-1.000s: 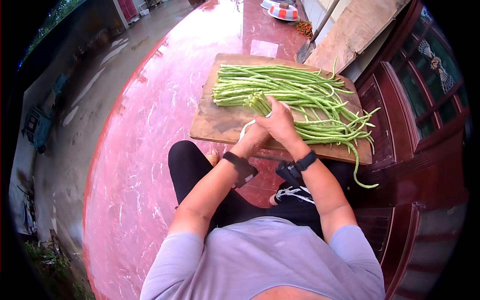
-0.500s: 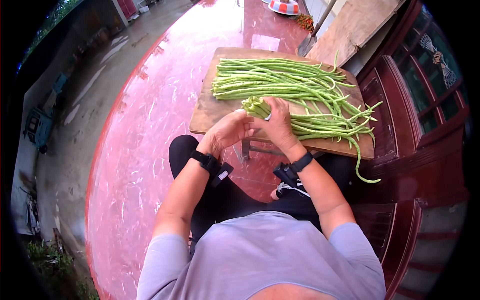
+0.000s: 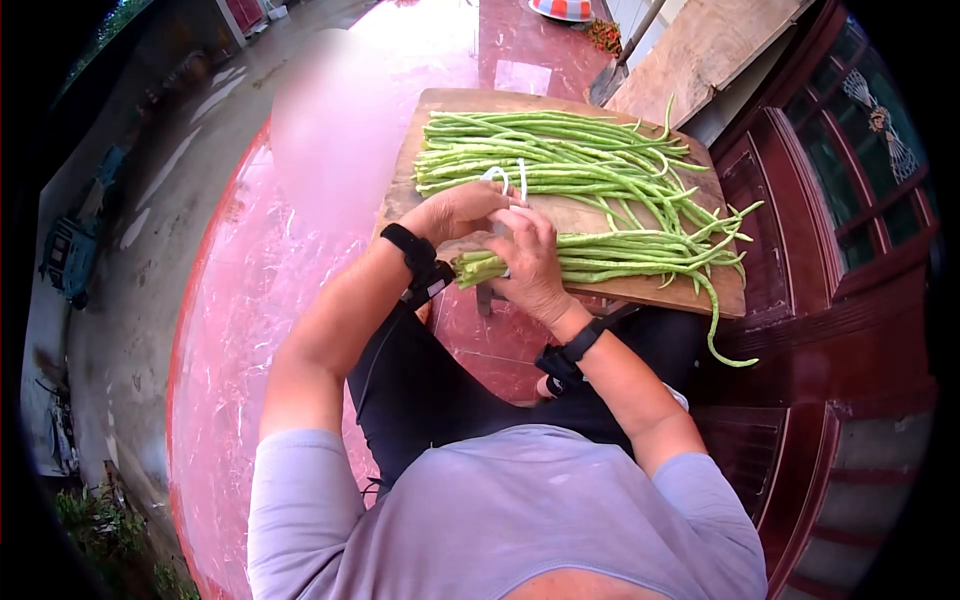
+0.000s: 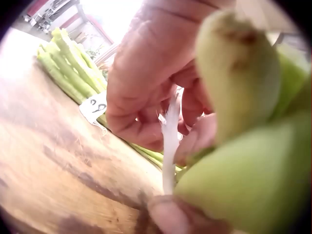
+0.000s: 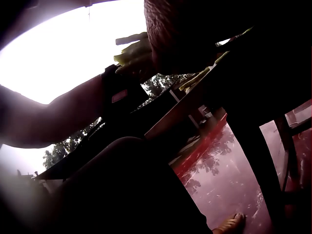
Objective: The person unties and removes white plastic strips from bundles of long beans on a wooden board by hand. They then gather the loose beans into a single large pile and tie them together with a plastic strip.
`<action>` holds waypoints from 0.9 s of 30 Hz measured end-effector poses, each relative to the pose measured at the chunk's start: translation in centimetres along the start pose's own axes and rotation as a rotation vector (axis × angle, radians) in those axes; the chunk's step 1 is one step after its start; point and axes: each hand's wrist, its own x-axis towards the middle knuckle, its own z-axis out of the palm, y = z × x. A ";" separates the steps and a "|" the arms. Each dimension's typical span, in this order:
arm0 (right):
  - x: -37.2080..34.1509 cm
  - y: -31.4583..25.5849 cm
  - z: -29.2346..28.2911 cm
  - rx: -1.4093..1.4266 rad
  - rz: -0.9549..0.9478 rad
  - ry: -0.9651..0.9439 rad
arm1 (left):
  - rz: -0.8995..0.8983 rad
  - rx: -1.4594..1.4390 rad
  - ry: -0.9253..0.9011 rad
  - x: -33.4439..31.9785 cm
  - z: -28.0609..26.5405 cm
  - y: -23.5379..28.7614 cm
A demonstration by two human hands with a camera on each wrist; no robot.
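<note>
A bunch of long green beans [image 3: 620, 256] lies near the board's front edge, its cut ends toward the left. My right hand [image 3: 537, 262] grips this bunch near those ends. Just above it, my left hand [image 3: 455, 212] pinches a thin white strip [image 3: 522, 180] that loops up from the fingertips. Close up in the left wrist view, the white strip [image 4: 170, 141] runs between the fingers, beside large blurred bean ends [image 4: 239, 63]. More long beans [image 3: 540, 150] lie behind on the wooden board [image 3: 405, 190]; one bunch carries a white band with dark marks [image 4: 93, 108].
A bean tip [image 3: 735, 360] hangs over the board's right front edge. Dark wooden doors [image 3: 770, 220] stand close on the right, and a plywood sheet [image 3: 700, 65] leans behind. The person's knees are below the board, over a shiny red floor [image 3: 270, 350].
My left hand has moved up and away from the bean ends, drawing the white strip up into view. My right hand has shifted slightly down with the bunch, now lower on the board.
</note>
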 end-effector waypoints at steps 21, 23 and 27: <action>0.5 2.9 1.9 0.088 0.203 -0.164 | 0.138 0.093 0.277 -2.2 0.7 1.5; 0.1 4.1 2.2 0.386 0.336 0.025 | 0.310 0.266 0.182 -0.8 -1.7 0.2; 0.3 5.3 2.3 0.804 0.647 0.198 | 0.333 0.381 0.188 -1.9 0.7 1.3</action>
